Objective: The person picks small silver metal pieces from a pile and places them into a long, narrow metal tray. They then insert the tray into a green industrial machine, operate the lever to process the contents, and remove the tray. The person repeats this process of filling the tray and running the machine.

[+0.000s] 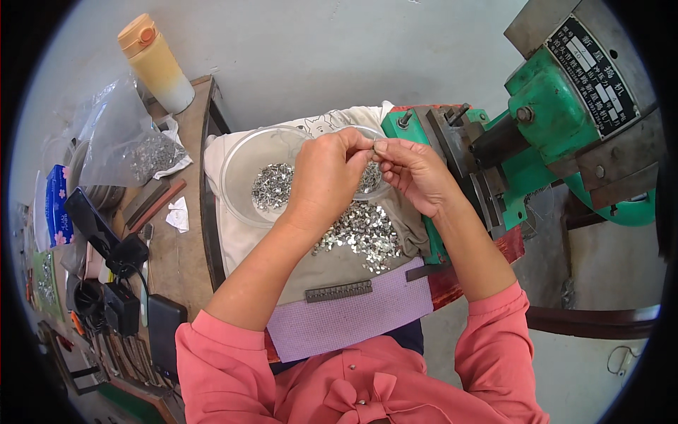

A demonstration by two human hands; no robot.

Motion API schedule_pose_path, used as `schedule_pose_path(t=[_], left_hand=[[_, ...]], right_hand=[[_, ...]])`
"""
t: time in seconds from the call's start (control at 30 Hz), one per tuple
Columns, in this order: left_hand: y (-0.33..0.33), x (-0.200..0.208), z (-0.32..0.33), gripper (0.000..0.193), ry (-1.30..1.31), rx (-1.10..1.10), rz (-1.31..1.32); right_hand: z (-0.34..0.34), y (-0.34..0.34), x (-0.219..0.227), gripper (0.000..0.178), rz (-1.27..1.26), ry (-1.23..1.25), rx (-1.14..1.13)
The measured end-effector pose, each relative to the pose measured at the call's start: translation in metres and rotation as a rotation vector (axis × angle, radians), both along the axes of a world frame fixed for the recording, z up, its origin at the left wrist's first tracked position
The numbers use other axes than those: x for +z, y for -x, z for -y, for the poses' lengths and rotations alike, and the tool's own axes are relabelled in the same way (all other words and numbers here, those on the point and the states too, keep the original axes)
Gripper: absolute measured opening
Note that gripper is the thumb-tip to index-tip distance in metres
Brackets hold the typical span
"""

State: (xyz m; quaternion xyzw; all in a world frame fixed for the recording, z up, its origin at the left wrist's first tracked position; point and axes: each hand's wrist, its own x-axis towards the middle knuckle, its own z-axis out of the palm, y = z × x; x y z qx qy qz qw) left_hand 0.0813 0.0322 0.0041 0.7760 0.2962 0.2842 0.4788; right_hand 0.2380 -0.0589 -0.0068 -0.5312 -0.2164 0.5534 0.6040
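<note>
My left hand (321, 177) and my right hand (415, 175) meet in front of me, fingertips pinched together. Whatever small piece lies between them is too small and covered to name. Behind my left hand stands a clear round bowl (227, 177) with small shiny metal pieces (272, 185) in it. A second, smaller bowl (378, 132) of such pieces is partly hidden by both hands. Below them, a loose heap of flat silvery pieces (367, 237) is spread on grey cloth. Closer to me, a dark notched metal strip (339, 290) rests at the edge of a purple mat (360, 321).
A green press (554, 106) with a dark ram stands at the right, close to my right forearm. On the wooden table (180, 240) at the left are a yellow bottle (157, 67), a plastic bag (113, 138) of metal bits, a black phone (90, 220) and dark bars.
</note>
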Motion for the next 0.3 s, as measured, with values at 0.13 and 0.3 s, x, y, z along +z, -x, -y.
schedule_pose_path(t=[0.13,0.3], left_hand=[[-0.0005,-0.001,-0.0062,0.012,-0.033,0.009,-0.058],[-0.0008,0.0048,-0.0096,0.015,-0.045,0.008,-0.124]], right_hand=[[-0.0006,0.005,-0.0037,0.022,0.086,0.015,-0.008],[-0.001,0.0099,-0.0042,0.037,0.226,0.041,0.024]])
